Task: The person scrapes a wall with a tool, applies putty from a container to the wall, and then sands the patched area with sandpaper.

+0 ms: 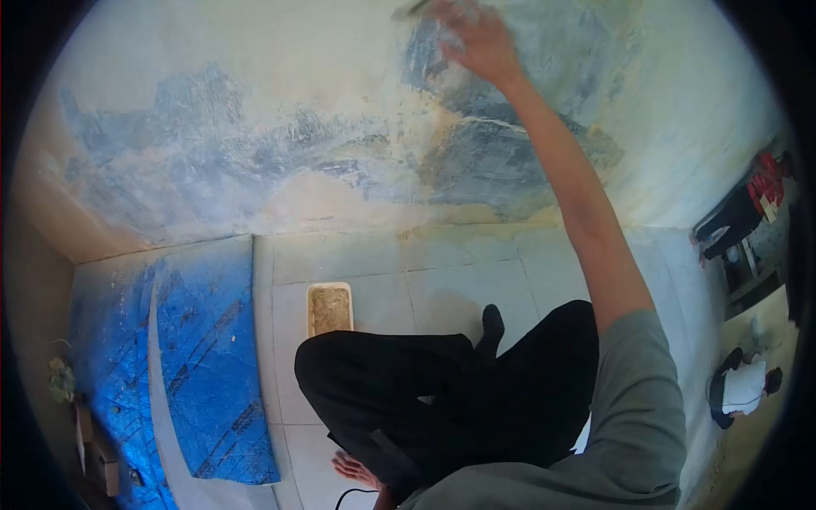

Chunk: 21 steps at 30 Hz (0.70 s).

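Note:
High against the wall (340, 76), my right hand (478, 38) is raised and slightly blurred, its fingers bent round a thin, flat tool (412, 10) at the top edge of the view. Behind and below it the wall shows grey, scraped-looking patches (497, 170) within a pale yellowish surface. My left hand (355, 469) is low beside my folded leg, near the floor, with its fingers spread and nothing seen in them. Part of its palm and wrist is hidden by the dark trousers.
A rectangular tray (350, 297) with brownish material stands on the tiled floor before my knee. Blue sheeting (212, 365) covers the floor at left, with a cardboard box (100, 463) beside it. Two other people (735, 208) (744, 387) are at the far right.

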Each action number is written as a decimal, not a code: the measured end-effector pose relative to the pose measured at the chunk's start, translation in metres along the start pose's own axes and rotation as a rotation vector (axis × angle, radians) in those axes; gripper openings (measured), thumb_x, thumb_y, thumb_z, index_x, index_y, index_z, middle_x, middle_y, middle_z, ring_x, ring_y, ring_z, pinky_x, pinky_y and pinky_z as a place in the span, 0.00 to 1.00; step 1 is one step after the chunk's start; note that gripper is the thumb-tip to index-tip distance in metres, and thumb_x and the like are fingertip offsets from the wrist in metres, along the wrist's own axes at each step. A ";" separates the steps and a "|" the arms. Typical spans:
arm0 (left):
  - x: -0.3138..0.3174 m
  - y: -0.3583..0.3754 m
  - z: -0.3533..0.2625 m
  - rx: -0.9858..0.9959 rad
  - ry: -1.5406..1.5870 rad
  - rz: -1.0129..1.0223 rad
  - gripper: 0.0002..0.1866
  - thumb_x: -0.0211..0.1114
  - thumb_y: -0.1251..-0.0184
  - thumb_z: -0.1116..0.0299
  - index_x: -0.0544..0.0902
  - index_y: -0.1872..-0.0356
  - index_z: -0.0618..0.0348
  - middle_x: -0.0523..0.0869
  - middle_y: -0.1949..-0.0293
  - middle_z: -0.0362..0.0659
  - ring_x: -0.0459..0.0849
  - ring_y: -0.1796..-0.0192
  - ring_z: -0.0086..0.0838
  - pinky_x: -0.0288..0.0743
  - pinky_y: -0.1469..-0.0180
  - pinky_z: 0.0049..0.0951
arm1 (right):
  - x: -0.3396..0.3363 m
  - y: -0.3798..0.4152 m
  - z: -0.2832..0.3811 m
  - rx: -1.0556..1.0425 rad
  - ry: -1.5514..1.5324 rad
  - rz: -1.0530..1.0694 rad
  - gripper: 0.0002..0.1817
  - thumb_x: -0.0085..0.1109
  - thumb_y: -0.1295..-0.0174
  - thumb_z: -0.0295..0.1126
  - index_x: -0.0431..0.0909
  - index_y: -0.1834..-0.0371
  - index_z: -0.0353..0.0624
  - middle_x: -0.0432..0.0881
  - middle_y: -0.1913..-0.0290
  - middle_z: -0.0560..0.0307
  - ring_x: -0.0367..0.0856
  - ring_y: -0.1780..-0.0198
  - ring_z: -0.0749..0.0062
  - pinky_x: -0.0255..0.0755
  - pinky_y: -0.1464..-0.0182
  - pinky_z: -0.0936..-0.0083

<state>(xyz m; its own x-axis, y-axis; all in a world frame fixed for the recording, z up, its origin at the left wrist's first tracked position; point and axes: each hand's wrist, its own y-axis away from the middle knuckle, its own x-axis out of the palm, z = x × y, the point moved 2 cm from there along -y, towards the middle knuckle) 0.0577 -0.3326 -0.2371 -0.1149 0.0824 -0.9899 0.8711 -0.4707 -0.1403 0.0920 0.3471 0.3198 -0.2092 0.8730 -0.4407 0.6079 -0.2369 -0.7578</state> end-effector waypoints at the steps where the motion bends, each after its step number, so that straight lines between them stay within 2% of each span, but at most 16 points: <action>1: -0.012 -0.003 -0.005 0.024 -0.014 -0.046 0.29 0.53 0.32 0.49 0.69 0.42 0.67 0.64 0.33 0.56 0.54 0.26 0.50 0.44 0.25 0.51 | 0.007 -0.006 -0.004 0.000 -0.011 0.000 0.47 0.62 0.42 0.52 0.55 0.26 0.37 0.62 0.29 0.42 0.59 0.30 0.40 0.51 0.30 0.47; 2: -0.023 -0.004 -0.007 0.051 -0.031 -0.091 0.27 0.54 0.32 0.52 0.71 0.44 0.66 0.69 0.36 0.56 0.62 0.29 0.50 0.54 0.28 0.50 | 0.019 -0.013 -0.017 0.237 -0.017 -0.163 0.47 0.61 0.42 0.53 0.53 0.25 0.38 0.60 0.27 0.42 0.57 0.29 0.40 0.50 0.30 0.46; 3: -0.025 -0.003 -0.006 0.046 -0.039 -0.091 0.27 0.54 0.32 0.52 0.71 0.44 0.66 0.69 0.36 0.56 0.62 0.29 0.50 0.54 0.28 0.50 | 0.028 -0.015 -0.027 0.476 -0.019 -0.327 0.48 0.60 0.42 0.54 0.52 0.24 0.39 0.57 0.26 0.42 0.55 0.28 0.40 0.49 0.29 0.46; 4: -0.027 -0.002 -0.007 0.017 -0.034 -0.085 0.27 0.54 0.32 0.52 0.71 0.44 0.66 0.69 0.36 0.56 0.63 0.30 0.50 0.55 0.28 0.49 | 0.026 -0.015 -0.022 0.478 -0.024 -0.326 0.48 0.60 0.42 0.54 0.52 0.24 0.39 0.57 0.26 0.42 0.55 0.28 0.40 0.49 0.29 0.46; 6: -0.030 0.001 -0.010 -0.033 -0.021 -0.074 0.27 0.54 0.32 0.51 0.71 0.45 0.66 0.70 0.37 0.56 0.64 0.31 0.49 0.56 0.29 0.49 | 0.011 -0.009 -0.002 0.633 -0.096 -0.332 0.47 0.57 0.40 0.56 0.51 0.24 0.40 0.52 0.24 0.43 0.52 0.26 0.41 0.46 0.28 0.45; 7: -0.031 0.001 -0.006 -0.051 -0.018 -0.070 0.26 0.54 0.32 0.51 0.71 0.45 0.66 0.70 0.37 0.56 0.64 0.31 0.49 0.56 0.29 0.49 | 0.010 0.001 0.005 0.642 -0.092 -0.328 0.47 0.57 0.40 0.56 0.51 0.24 0.40 0.52 0.24 0.43 0.52 0.26 0.41 0.46 0.28 0.45; 9: -0.031 -0.007 -0.006 -0.082 0.004 -0.072 0.26 0.54 0.32 0.51 0.72 0.45 0.66 0.71 0.38 0.55 0.65 0.32 0.49 0.57 0.30 0.48 | 0.010 0.014 0.013 0.279 -0.071 -0.192 0.46 0.57 0.39 0.55 0.51 0.24 0.41 0.49 0.23 0.45 0.51 0.26 0.42 0.46 0.28 0.45; 10: -0.032 -0.012 -0.004 -0.095 0.014 -0.069 0.26 0.54 0.32 0.51 0.72 0.45 0.66 0.71 0.38 0.55 0.66 0.32 0.48 0.58 0.30 0.48 | -0.001 0.020 0.009 0.287 -0.059 -0.188 0.46 0.57 0.39 0.55 0.51 0.24 0.41 0.49 0.23 0.45 0.51 0.26 0.42 0.46 0.28 0.45; 12: -0.031 -0.021 -0.011 -0.134 0.048 -0.055 0.26 0.54 0.32 0.51 0.72 0.46 0.65 0.72 0.38 0.55 0.66 0.33 0.48 0.59 0.31 0.47 | -0.019 0.015 0.008 -0.110 -0.260 -0.032 0.44 0.56 0.38 0.52 0.51 0.24 0.42 0.51 0.23 0.45 0.51 0.26 0.40 0.46 0.28 0.44; 13: -0.031 -0.025 -0.014 -0.157 0.064 -0.044 0.26 0.53 0.32 0.51 0.73 0.46 0.65 0.72 0.39 0.55 0.67 0.34 0.48 0.59 0.31 0.47 | -0.015 0.008 -0.002 -0.114 -0.254 -0.028 0.44 0.56 0.38 0.52 0.51 0.24 0.42 0.51 0.23 0.45 0.51 0.26 0.40 0.46 0.28 0.44; 15: -0.027 -0.036 -0.015 -0.206 0.082 -0.022 0.26 0.53 0.32 0.51 0.73 0.46 0.65 0.73 0.39 0.55 0.68 0.34 0.47 0.60 0.32 0.46 | -0.002 -0.002 -0.029 0.171 -0.108 -0.130 0.42 0.56 0.37 0.50 0.52 0.24 0.42 0.53 0.24 0.45 0.51 0.26 0.39 0.46 0.28 0.45; 16: -0.023 -0.041 -0.018 -0.232 0.096 -0.011 0.26 0.53 0.32 0.51 0.73 0.46 0.65 0.73 0.39 0.54 0.68 0.35 0.47 0.61 0.32 0.46 | 0.001 -0.008 -0.034 0.166 -0.104 -0.128 0.42 0.56 0.37 0.50 0.52 0.24 0.42 0.53 0.24 0.45 0.51 0.26 0.39 0.46 0.28 0.45; 18: -0.020 -0.039 -0.023 -0.291 0.112 0.028 0.26 0.53 0.31 0.51 0.74 0.46 0.65 0.74 0.40 0.54 0.69 0.36 0.47 0.62 0.33 0.46 | 0.006 -0.012 -0.044 0.588 -0.068 -0.400 0.39 0.55 0.36 0.47 0.54 0.25 0.42 0.56 0.26 0.45 0.53 0.27 0.41 0.47 0.28 0.46; 19: -0.017 -0.038 -0.029 -0.321 0.124 0.047 0.26 0.53 0.31 0.50 0.74 0.47 0.65 0.74 0.40 0.54 0.70 0.36 0.46 0.62 0.33 0.45 | 0.012 -0.014 -0.040 0.575 -0.066 -0.395 0.39 0.55 0.36 0.47 0.54 0.25 0.42 0.56 0.26 0.45 0.53 0.27 0.41 0.47 0.28 0.46; 21: -0.012 -0.037 -0.039 -0.373 0.147 0.082 0.26 0.53 0.31 0.50 0.74 0.47 0.65 0.75 0.41 0.54 0.71 0.37 0.46 0.64 0.34 0.45 | 0.014 -0.010 -0.017 0.307 -0.142 -0.451 0.38 0.55 0.36 0.44 0.54 0.25 0.42 0.58 0.26 0.46 0.54 0.28 0.43 0.49 0.29 0.46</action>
<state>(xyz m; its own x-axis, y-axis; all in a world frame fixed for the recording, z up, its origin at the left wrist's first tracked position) 0.0451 -0.2820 -0.2195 0.0076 0.1955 -0.9807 0.9910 -0.1324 -0.0187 0.0958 0.3690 0.3295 -0.5108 0.8555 -0.0846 0.1876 0.0148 -0.9821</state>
